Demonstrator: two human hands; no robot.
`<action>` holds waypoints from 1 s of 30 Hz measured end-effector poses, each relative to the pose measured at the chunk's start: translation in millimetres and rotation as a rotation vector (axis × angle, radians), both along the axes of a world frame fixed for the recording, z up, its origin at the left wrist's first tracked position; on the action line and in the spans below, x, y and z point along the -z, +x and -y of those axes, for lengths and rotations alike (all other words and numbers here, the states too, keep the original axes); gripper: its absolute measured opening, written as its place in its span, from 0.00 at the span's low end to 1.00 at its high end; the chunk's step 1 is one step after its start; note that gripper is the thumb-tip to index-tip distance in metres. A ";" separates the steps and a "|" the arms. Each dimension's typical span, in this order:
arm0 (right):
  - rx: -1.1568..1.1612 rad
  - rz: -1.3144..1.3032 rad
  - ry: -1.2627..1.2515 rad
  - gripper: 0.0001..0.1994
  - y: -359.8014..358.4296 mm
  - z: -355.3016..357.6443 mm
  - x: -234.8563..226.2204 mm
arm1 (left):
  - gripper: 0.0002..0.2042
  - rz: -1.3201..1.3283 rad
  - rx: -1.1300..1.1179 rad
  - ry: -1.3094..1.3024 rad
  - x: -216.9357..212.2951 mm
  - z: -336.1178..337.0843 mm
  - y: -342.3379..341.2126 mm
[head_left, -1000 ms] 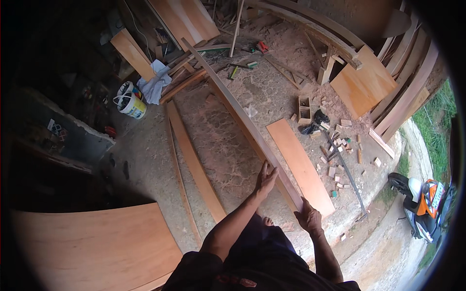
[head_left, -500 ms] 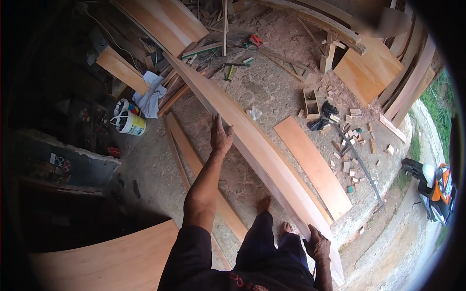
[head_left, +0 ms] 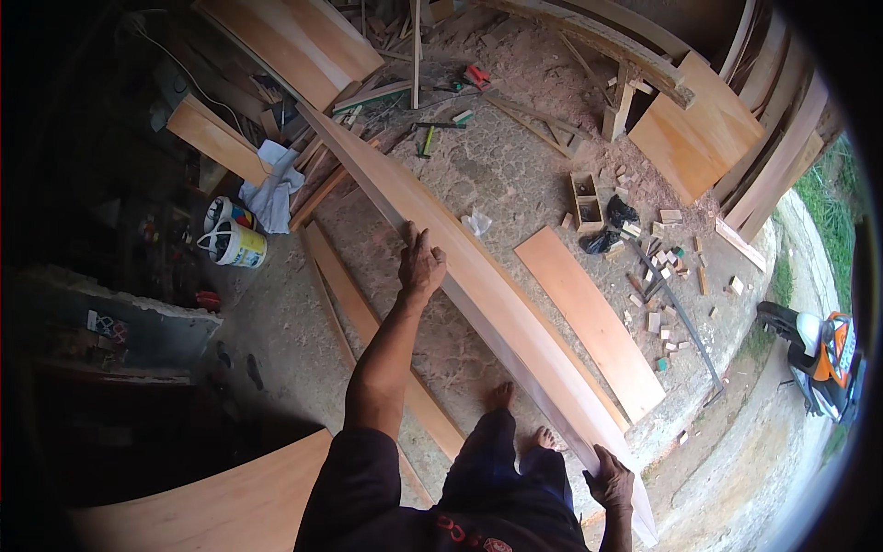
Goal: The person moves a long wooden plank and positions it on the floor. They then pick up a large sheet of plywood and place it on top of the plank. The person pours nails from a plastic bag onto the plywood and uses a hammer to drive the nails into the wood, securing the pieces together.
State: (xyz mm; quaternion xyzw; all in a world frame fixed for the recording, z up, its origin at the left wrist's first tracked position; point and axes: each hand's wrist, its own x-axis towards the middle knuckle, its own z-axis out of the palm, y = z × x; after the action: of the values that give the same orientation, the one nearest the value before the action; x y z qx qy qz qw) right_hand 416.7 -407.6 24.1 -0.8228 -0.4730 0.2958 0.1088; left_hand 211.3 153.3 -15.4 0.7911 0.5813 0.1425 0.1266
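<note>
— Since the long plank (head_left: 478, 285) is far too long for one grip, the person spreads both hands wide along it, doesn't he?

— Yes. His left hand (head_left: 421, 265) reaches well forward with the arm stretched out, the palm over the plank's upper edge and the fingers curled onto it. The right hand (head_left: 611, 480) stays close to his body, closed around the near end, low at the right.

— And where does the plank lie?

— It runs on a slant from the far left, near the leaning boards (head_left: 294, 46), down to the lower right beside his bare feet (head_left: 501, 397). It looks raised off the floor at the near end and tipped on edge, its broad pale face turned up toward the camera; whether the far end rests on anything cannot be told.

— Why on edge?

— Likely because a thin board sags less that way, and two spread holds keep it from twisting.

— What surrounds it?

— A shorter board (head_left: 589, 317) lies flat on the sawdust-covered floor just right of it, and narrow strips (head_left: 354, 308) lie left of it. Two paint buckets (head_left: 235, 241) and a white cloth (head_left: 273, 184) sit further left, small offcut blocks (head_left: 658, 294) scatter to the right, and a scooter (head_left: 823, 354) stands outside at the far right.
</note>
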 end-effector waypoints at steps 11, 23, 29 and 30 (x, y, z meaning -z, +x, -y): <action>-0.028 0.000 -0.046 0.33 4.5 -1.3 -4.3 | 0.37 1.113 -0.410 -0.346 103.5 146.6 -40.7; -0.024 0.047 0.022 0.33 26.7 1.2 -3.4 | 0.33 0.497 -1.013 -1.117 183.4 535.7 -288.0; -0.020 0.051 0.034 0.33 24.3 0.6 0.6 | 0.31 0.690 -1.067 -1.023 166.2 585.8 -310.5; -0.027 0.083 0.053 0.34 28.1 3.8 5.7 | 0.31 0.730 -1.053 -0.989 158.3 580.0 -299.9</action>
State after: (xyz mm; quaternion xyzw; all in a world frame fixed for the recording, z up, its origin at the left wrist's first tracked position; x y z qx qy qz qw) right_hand 444.8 -411.4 18.4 -0.8247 -0.4958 0.2503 0.1070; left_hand -88.5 -426.7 -173.7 0.1695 0.7953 0.1590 0.5600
